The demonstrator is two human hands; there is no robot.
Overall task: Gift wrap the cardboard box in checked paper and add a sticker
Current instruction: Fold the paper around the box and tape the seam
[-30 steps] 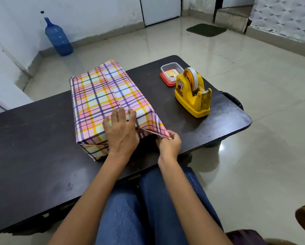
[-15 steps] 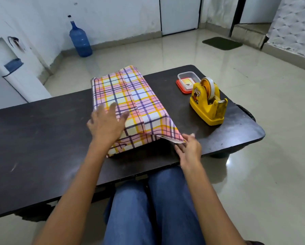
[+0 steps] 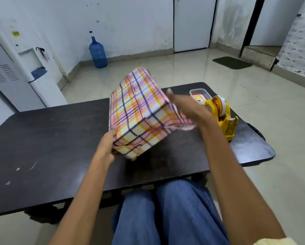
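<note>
While tipped up on its near bottom edge on the dark table, the checked-paper-wrapped box could slip or tear at the loose end flap if it swings too fast. Left hand grips the box's near-left lower corner, fingers curled round it. Right hand, blurred, lies flat and open against the right end paper. Yellow tape dispenser sits just beside it; a careless sweep could knock it.
</note>
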